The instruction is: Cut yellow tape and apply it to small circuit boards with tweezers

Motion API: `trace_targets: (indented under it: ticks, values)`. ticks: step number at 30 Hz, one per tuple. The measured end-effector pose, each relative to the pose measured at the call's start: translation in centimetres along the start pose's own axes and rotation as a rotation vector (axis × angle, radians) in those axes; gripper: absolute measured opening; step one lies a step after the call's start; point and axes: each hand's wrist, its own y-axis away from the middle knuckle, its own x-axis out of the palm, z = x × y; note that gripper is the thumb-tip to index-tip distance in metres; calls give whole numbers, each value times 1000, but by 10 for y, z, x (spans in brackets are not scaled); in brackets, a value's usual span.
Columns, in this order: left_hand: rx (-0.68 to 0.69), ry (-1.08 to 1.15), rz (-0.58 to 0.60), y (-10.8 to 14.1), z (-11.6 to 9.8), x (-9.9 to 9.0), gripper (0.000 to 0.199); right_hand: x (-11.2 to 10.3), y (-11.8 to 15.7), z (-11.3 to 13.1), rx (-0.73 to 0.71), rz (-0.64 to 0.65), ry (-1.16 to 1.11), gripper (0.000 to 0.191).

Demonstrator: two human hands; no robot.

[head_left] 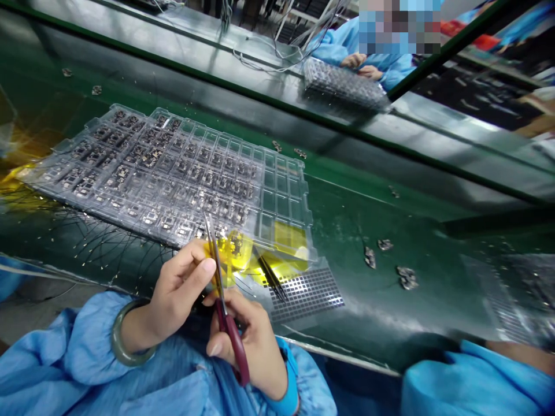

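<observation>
My left hand (176,289) pinches the edge of a piece of translucent yellow film (240,248) between thumb and fingers. My right hand (260,341) grips a pair of scissors (236,346) with dark red handles, the blades pointing up and away. These blades pass right beside my left fingertips, across the film's left edge; whether they are cutting it I cannot tell. Just beyond my hands lie clear plastic trays (281,199) with small electronic parts in many pockets. Black tweezers (272,278) rest to the right of the film, partly over a sheet with a dark grid (310,294).
More yellow film (290,240) lies at the trays' right corner. Loose small parts (406,277) are scattered on the green mat (347,231). Thin black wires (104,242) stick out along the trays' near edge. Across the bench, a co-worker's hands (368,70) are over another tray (342,86). A blue sleeve (472,381) is at right.
</observation>
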Motion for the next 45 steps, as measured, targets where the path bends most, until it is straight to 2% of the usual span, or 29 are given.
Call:
trace_targets:
  ticks: [7,12,16,25,36,41,45]
  values:
    - [-35,12,76,1,1,-4,23,1,-1,-1,12,13,-57,78]
    - [-45,51,64,3,3,-4,22,1,-2,-2,19,-7,-32,68]
    - [-74,71,68,5,4,-3,22,1,-2,-3,13,-7,-53,72]
    - [-85,58,96,5,4,-1,25,3,-5,-3,-20,-43,-74,65]
    - [-46,40,110,6,4,-2,23,3,-3,-5,-7,-35,-75,66]
    - [33,-2,98,4,6,-4,23,-6,4,-5,-10,78,-17,80]
    - [112,-64,-63,-3,4,-10,22,-19,16,-20,-64,219,-14,88]
